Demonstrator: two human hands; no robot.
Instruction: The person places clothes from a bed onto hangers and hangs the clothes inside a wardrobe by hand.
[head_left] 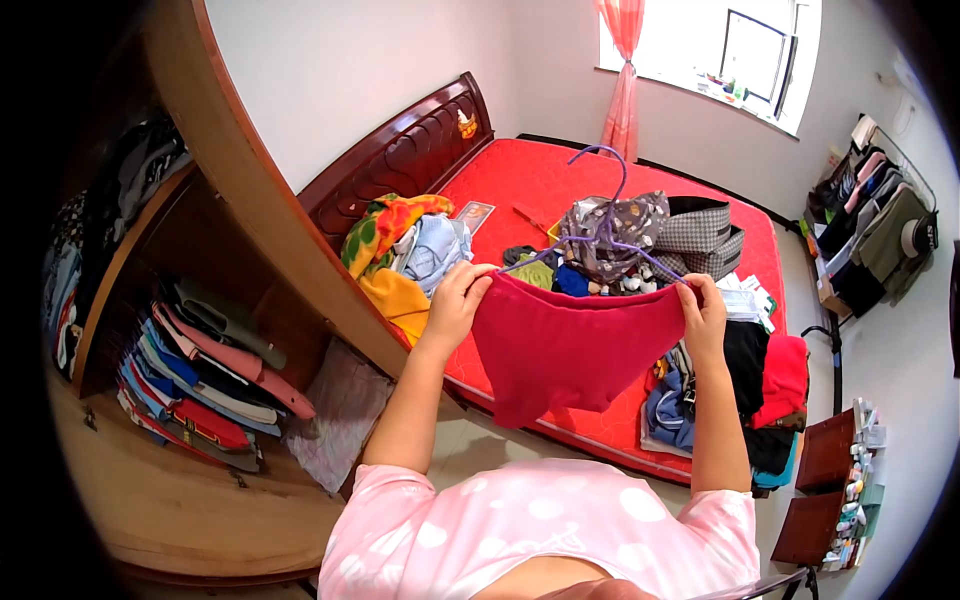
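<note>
A crimson pair of underpants (580, 345) is stretched wide in front of me, its waistband along the top. My left hand (458, 302) pinches one upper corner, and my right hand (704, 306) pinches the other. Behind the waistband is a purple hanger (607, 225), hook upward, whose two arm ends reach the pinched corners. Whether the fingers also grip the hanger itself is hard to see. Beyond the hanger, a dark patterned cloth (590, 225) and other small garments lie on the red bed (520, 185).
To the left, an open wardrobe (250, 200) holds stacked folded clothes (200, 385). A yellow-orange blanket (395, 300) and a checked storage box (695, 235) rest on the bed. Folded clothes (780, 380) pile at its right edge. A clothes rack (880, 220) stands by the right wall.
</note>
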